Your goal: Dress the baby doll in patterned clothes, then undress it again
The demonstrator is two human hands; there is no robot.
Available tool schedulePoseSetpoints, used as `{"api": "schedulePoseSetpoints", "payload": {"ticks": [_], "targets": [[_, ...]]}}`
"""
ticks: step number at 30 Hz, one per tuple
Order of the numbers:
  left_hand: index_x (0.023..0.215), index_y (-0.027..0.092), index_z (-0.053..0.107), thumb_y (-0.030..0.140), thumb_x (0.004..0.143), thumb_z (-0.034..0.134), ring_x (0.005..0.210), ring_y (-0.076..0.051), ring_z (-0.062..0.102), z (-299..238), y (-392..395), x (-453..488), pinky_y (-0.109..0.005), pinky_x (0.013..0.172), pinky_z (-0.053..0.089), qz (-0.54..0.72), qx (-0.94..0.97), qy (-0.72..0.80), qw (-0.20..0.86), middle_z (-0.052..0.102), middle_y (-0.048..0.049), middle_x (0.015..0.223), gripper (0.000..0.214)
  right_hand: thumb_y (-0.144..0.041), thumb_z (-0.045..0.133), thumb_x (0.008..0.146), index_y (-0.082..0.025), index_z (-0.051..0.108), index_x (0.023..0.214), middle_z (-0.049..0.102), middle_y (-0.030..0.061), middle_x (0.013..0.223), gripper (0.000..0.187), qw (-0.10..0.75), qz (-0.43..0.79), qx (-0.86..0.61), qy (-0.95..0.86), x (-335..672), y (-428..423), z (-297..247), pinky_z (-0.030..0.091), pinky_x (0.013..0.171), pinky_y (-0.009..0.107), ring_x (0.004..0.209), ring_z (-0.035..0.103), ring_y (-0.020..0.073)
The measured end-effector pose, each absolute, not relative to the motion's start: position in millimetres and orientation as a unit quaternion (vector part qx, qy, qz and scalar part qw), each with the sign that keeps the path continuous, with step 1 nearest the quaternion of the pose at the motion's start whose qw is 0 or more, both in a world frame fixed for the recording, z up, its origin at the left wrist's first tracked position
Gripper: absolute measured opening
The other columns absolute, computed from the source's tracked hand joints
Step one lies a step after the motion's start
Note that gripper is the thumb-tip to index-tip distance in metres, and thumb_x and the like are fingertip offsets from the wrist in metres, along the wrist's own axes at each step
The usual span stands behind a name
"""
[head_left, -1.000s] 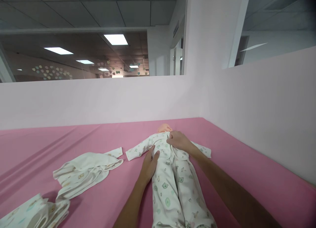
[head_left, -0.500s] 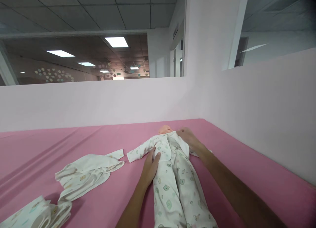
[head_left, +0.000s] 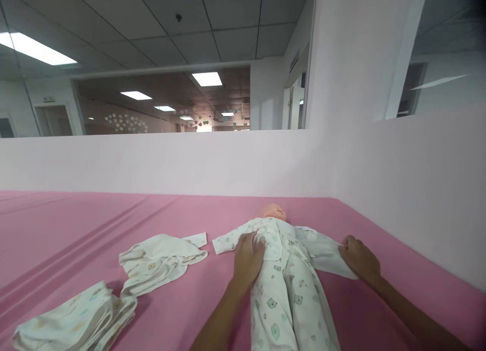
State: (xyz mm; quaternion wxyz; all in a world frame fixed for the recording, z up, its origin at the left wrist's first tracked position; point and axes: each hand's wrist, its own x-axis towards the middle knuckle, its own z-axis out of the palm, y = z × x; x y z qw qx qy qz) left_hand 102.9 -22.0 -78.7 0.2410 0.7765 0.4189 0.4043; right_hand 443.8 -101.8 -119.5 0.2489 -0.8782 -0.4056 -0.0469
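A doll lies on its back, its head (head_left: 274,211) at the far end. Over its body is a white baby outfit (head_left: 275,293) with green bear prints, one sleeve stretched to the left. My left hand (head_left: 248,257) rests on the outfit's chest, thumb and fingers apart. On the other side, my right hand (head_left: 359,257) pinches the outer edge of the outfit's front flap (head_left: 322,249), which is pulled out to the right with its plain inner side showing. The doll's right-side arm is hidden under this cloth.
The doll lies on a pink padded surface (head_left: 182,310). To the left are a crumpled white baby top (head_left: 163,262) and a folded printed cloth (head_left: 72,320). A white wall (head_left: 170,163) with windows runs behind, and another wall (head_left: 429,189) bounds the right side.
My right hand has moved from near the doll's shoulder out to the right, drawing the front flap open. My left hand has stayed on the chest. The view has shifted left and up.
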Motion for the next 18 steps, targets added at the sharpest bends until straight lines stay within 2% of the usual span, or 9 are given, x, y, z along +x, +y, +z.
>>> {"api": "schedulePoseSetpoints", "payload": {"ticks": [2,4,9,14,18], "targets": [[0.117,0.024,0.056,0.048,0.09,0.036,0.115,-0.022,0.05,-65.1,-20.9,116.2,-0.035,0.1,0.038,0.399,0.783,0.435,0.194,0.057,-0.0063,0.122,0.041,-0.029,0.039,0.081,-0.017,0.056,0.098,0.06,0.0167,0.105,0.027,0.26,-0.127,-0.845,-0.45,428.0,-85.4,-119.8,0.043,0.077,0.043,0.096,0.058,0.0323],[0.117,0.024,0.054,0.05,0.087,0.042,0.112,-0.024,0.049,-52.9,-18.2,136.7,-0.037,0.098,0.038,0.381,0.791,0.45,0.161,0.057,-0.0082,0.119,0.042,-0.031,0.039,0.081,-0.016,0.056,0.106,0.059,0.0157,0.114,0.034,0.295,-0.149,-0.805,-0.492,407.0,-68.3,-112.8,0.041,0.088,0.042,0.105,0.054,0.0311],[0.118,0.015,0.053,0.041,0.084,0.048,0.11,-0.033,0.05,-38.3,-6.7,189.0,-0.046,0.094,0.037,0.248,0.831,0.496,0.056,0.057,-0.0179,0.119,0.043,-0.033,0.04,0.081,-0.018,0.061,0.1,0.063,0.0111,0.11,0.033,0.354,-0.042,-0.715,-0.601,350.1,-33.4,-88.0,0.039,0.095,0.034,0.107,0.055,0.0252],[0.11,0.011,0.059,0.023,0.083,0.048,0.101,-0.032,0.06,-32.8,18.6,189.6,-0.041,0.086,0.043,0.22,0.813,0.532,0.081,0.065,-0.0195,0.103,0.032,-0.029,0.037,0.082,-0.016,0.061,0.103,0.064,0.0107,0.111,0.034,0.31,-0.025,-0.675,-0.669,325.3,-16.9,-76.5,0.037,0.097,0.034,0.11,0.054,0.0248],[0.106,0.013,0.061,0.026,0.089,0.036,0.098,-0.03,0.063,-26.0,51.9,140.0,-0.038,0.078,0.046,0.238,0.775,0.578,0.093,0.066,-0.0181,0.102,0.033,-0.029,0.037,0.085,-0.016,0.059,0.108,0.062,0.0101,0.118,0.035,0.281,-0.012,-0.666,-0.691,322.5,-11.3,-68.8,0.037,0.097,0.034,0.113,0.053,0.024]]}}
